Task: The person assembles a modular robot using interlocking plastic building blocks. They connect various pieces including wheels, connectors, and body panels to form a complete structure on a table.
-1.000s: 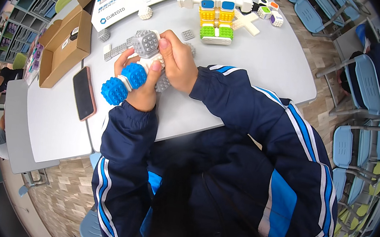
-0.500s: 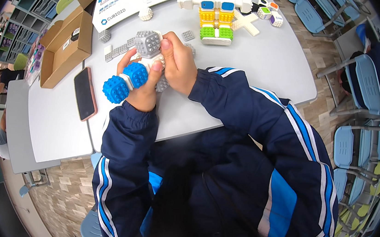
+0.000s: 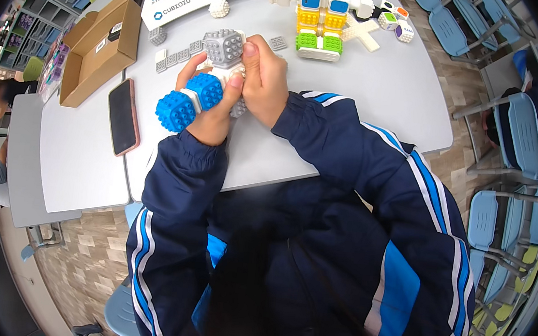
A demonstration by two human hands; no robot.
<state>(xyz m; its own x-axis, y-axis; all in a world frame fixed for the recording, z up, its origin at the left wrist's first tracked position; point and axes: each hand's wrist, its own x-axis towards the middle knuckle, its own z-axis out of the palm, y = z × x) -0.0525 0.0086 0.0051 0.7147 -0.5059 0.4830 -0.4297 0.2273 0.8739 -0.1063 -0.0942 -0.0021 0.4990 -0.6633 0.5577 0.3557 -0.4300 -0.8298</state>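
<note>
Above the table's near edge, both my hands are closed on one block model. My left hand (image 3: 213, 121) grips it from below, its thumb pressed up against the white middle. My right hand (image 3: 266, 79) pinches the model's right side, with the thumb upward. Two blue studded cubes (image 3: 176, 112), joined by a white link (image 3: 192, 99), stick out past my left hand. At the top sits a grey studded cube (image 3: 223, 48). Fingers hide most of the white parts between, and another grey studded piece (image 3: 238, 108) shows partly below my right hand.
A figure of white, yellow, green and blue blocks (image 3: 321, 22) stands at the back beside a white cross piece (image 3: 362, 33). Grey studded plates (image 3: 177, 58) lie beyond my hands. To the left are a phone (image 3: 123, 117) and an opened cardboard box (image 3: 101, 52). Chairs (image 3: 525, 132) stand at right.
The whole view has shifted slightly, so the table things sit a little higher and mostly farther right in the picture. Both hands keep their hold on the block model, with little visible change.
</note>
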